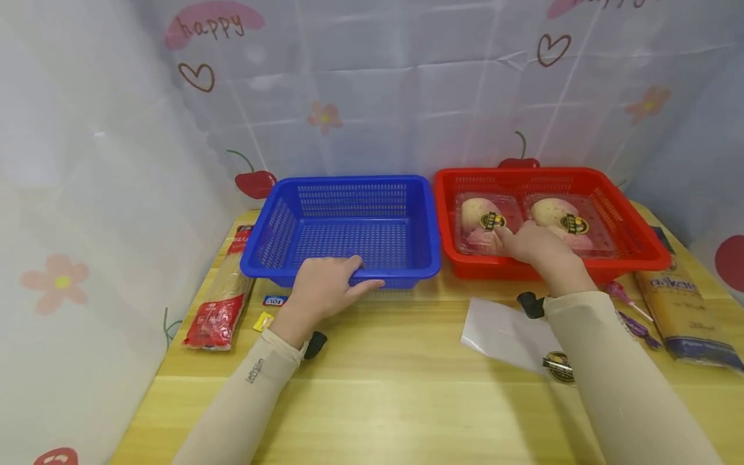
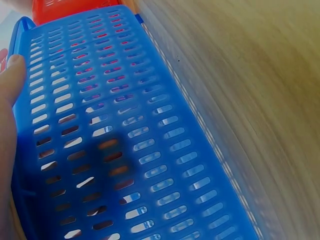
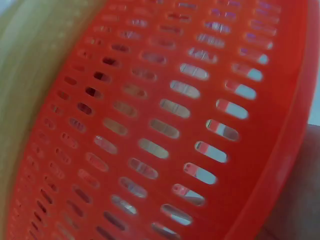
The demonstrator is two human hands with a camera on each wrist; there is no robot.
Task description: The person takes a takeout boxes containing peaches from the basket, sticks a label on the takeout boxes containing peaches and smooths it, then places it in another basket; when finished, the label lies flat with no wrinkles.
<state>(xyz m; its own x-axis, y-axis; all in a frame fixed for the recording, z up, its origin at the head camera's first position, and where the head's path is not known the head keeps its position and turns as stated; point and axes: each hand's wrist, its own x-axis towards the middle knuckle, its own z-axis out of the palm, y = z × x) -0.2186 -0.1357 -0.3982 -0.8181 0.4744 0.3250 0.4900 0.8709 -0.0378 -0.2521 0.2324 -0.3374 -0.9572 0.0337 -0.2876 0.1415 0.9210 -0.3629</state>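
Note:
My left hand [image 1: 328, 284] grips the front rim of an empty blue slotted basket [image 1: 349, 183], fingers hooked over the edge and thumb along the outer wall. The left wrist view shows that wall [image 2: 150, 125] close up, with a fingertip [image 2: 11, 75] at its left edge. My right hand [image 1: 537, 248] reaches over the front rim of the red basket [image 1: 523, 173] and holds the near edge of a clear pack [image 1: 558, 219] with two pale pink fruits. The right wrist view shows only the red basket's outer wall [image 3: 150, 125] and a bit of my hand [image 3: 300, 200].
The baskets stand side by side at the back of a wooden table [image 1: 407, 400], against a printed curtain. A red-labelled noodle packet [image 1: 217, 303] and small sweets [image 1: 274, 300] lie left. A white sheet [image 1: 506, 332], a purple lollipop [image 1: 630, 316] and a blue-ended packet [image 1: 686, 303] lie right.

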